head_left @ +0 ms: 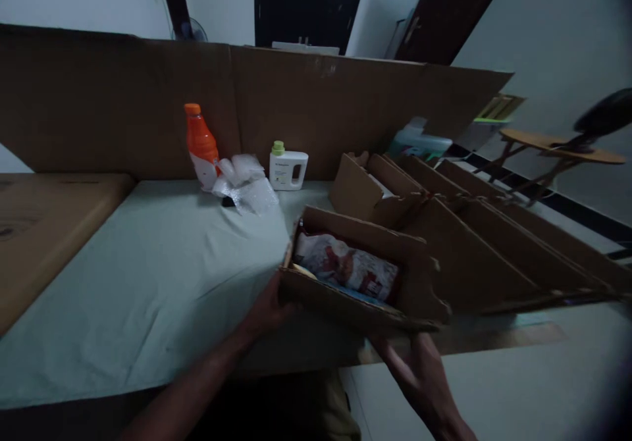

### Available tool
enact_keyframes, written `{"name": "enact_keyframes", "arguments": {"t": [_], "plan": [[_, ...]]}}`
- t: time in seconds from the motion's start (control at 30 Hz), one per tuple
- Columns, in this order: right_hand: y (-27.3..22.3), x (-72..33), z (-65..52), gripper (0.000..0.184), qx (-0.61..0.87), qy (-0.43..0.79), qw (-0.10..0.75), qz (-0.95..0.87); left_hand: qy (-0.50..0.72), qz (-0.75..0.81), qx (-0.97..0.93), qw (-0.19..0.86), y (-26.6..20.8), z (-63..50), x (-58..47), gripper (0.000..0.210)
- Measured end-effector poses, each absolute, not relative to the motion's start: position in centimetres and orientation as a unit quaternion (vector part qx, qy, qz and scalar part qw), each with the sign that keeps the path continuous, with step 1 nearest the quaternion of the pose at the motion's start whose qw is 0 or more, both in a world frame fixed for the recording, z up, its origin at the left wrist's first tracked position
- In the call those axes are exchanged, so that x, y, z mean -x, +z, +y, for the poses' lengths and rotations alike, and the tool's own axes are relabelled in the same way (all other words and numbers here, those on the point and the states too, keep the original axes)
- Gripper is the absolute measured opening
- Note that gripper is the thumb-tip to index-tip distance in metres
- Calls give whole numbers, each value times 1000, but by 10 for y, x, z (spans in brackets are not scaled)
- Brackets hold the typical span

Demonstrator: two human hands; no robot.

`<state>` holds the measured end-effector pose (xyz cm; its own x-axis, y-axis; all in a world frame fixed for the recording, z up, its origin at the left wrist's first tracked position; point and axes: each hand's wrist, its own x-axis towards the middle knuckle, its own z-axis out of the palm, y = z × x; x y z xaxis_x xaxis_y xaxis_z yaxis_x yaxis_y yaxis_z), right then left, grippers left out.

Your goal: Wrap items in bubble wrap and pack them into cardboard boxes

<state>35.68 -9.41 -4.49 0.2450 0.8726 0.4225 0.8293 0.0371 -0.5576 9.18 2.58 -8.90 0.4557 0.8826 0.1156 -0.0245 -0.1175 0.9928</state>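
Note:
An open-topped cardboard box [340,303] is tilted toward me between my two hands. Inside it lies a plastic packet [345,263] with a white and red print, and a strip of something blue shows along the near wall. At the box's left end, my left hand [269,306] grips the lower corner, its fingertips hidden beneath. My right hand [415,362] holds the box from below near its right end; those fingers are partly out of sight under the cardboard.
Behind stand an orange bottle [201,141], bubble wrap [249,184] and a white jug [286,170]. A smaller cardboard box [350,184] and several cardboard compartments [478,250] are at right, near a teal bottle [419,143]. A cardboard panel [148,105] walls the table's back.

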Motion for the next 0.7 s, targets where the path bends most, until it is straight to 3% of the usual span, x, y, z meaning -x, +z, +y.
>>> {"name": "enact_keyframes", "arguments": {"t": [0.17,0.37,0.7], "plan": [[-42,-285,0,38,552,175,420,-698,504,483,-511,501,-80,34,-2,61],[-79,-207,63,66,431,321,442,-718,531,561,-475,420,-73,38,79,66],[-97,-194,74,68,429,370,416,-712,547,588,-449,392,-88,39,85,66]]}}
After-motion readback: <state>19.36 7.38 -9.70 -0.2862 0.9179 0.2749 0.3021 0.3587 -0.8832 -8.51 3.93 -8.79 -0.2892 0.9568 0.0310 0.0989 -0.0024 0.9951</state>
